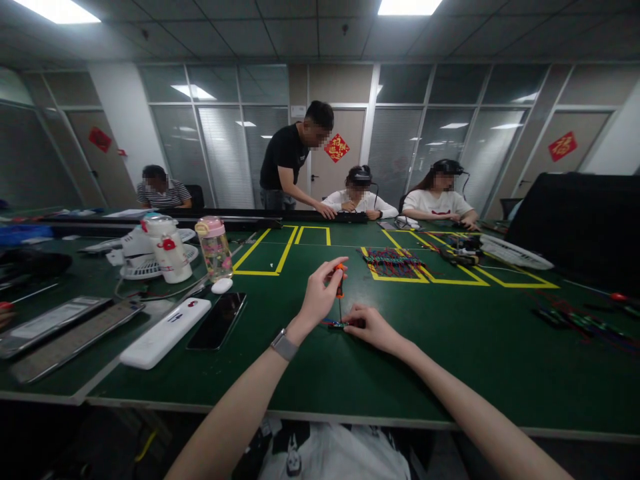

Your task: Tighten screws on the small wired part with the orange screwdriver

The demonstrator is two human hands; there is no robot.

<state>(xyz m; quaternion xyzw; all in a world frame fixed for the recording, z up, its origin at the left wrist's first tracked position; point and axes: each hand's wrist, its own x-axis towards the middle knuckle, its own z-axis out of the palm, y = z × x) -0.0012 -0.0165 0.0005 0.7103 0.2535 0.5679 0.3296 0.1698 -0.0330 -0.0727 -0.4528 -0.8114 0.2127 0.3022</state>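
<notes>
The person's left hand (321, 291) grasps an orange-and-black screwdriver (341, 291) upright, its shaft reaching down to a small circuit board (336, 326) on the green table (340, 380). The right hand (373, 328) pinches the board's right end. Beyond lie bunched wired boards (393, 263); leftward, a black smartphone (217, 321).
</notes>
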